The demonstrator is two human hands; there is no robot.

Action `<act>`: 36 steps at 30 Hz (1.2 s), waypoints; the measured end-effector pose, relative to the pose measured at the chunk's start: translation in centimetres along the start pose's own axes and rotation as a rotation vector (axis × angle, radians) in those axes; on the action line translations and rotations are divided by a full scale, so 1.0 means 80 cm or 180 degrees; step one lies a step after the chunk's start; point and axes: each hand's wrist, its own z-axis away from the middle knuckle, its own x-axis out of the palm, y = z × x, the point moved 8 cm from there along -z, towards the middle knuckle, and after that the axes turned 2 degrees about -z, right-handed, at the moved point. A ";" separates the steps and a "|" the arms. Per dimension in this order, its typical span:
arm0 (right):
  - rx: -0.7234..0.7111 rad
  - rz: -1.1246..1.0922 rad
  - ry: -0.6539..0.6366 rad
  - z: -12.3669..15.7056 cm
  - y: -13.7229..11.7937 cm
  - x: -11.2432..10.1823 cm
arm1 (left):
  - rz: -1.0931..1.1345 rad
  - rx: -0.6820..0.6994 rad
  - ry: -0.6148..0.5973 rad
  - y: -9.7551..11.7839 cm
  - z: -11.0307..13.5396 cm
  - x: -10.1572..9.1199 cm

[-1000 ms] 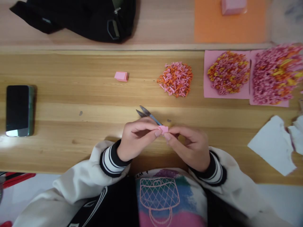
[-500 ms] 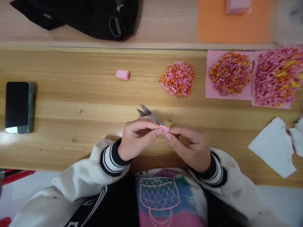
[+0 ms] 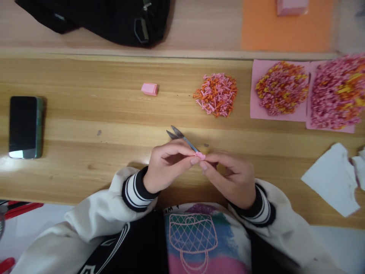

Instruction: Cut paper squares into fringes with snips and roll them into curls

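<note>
A small pink piece with an uneven edge is pinched between the fingertips of both hands above the wooden table. My left hand grips its left side with thumb and forefinger. On its right side, the thumb and forefinger of my right hand close on it. Grey metal snips point up and left, with their two blade tips apart. The hands hide their rear part, so I cannot tell whether they lie on the table or are held. A loose pile of short pink and orange pieces lies beyond.
A pink block sits left of the pile. Two pink sheets carry heaps of pink, orange and yellow pieces at right. A phone lies far left, torn white paper at right. A black bag rests at the back.
The whole view has shifted slightly, so things appear a little farther right. Both hands keep their pinch on the pink piece with hardly any movement.
</note>
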 end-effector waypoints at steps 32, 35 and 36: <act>-0.0290 -0.0046 -0.0028 0.005 -0.008 0.003 | -0.0210 -0.0376 0.0581 -0.010 0.002 -0.016; -0.0143 -0.0355 -0.0056 0.004 -0.004 0.001 | -0.0125 -0.0422 0.0469 -0.010 0.001 -0.014; -0.0053 -0.0541 -0.0103 0.004 -0.001 0.002 | -0.0077 -0.0406 0.0389 -0.010 0.000 -0.012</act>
